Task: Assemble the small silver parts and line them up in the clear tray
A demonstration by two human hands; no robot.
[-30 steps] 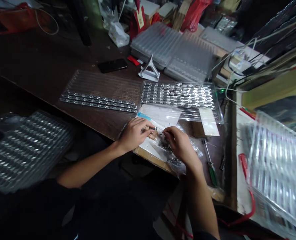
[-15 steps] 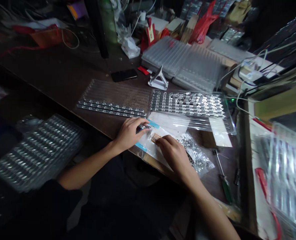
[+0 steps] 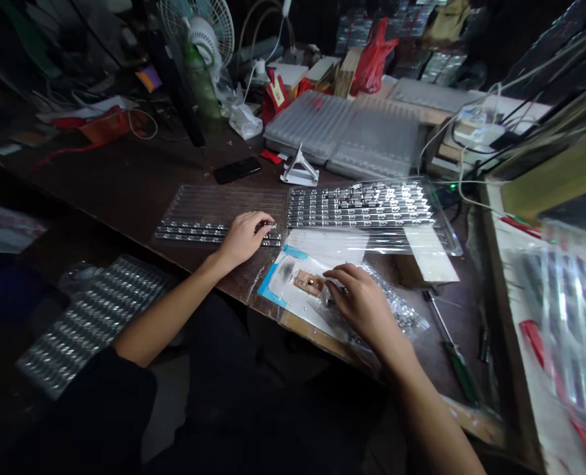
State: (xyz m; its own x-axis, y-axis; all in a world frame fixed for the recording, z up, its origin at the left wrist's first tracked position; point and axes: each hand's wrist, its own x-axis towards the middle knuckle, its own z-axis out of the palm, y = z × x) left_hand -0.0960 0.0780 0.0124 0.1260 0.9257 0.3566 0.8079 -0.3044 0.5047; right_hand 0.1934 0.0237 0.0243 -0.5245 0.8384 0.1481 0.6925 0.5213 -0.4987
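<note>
My left hand [image 3: 246, 239] is over the front rows of a clear ribbed plastic tray [image 3: 213, 202], its thumb and fingers pinched on a small shiny metal part [image 3: 269, 226]. Metal pieces line the tray's front grooves. My right hand [image 3: 360, 297] is just right of a small brown block fixture [image 3: 302, 282], which has a dark round spot on it. Its thumb and forefinger are apart, and nothing shows between them. The fixture rests on a white sheet [image 3: 293, 306] edged with blue tape. Beside and partly under my right hand lies a plastic bag of small metal parts [image 3: 405, 313].
A second tray [image 3: 359, 211] of metal pieces adjoins the first. Behind are a phone [image 3: 237, 170], a white stand [image 3: 300, 173] and stacked clear trays [image 3: 312, 125]. A green-handled screwdriver [image 3: 461, 373] lies at right. Filled trays [image 3: 95, 320] stand low at left.
My left hand has moved from beside the fixture, up and left to the left tray, with the metal part. My right hand has drawn back right from the fixture, its fingers parting. The view has shifted.
</note>
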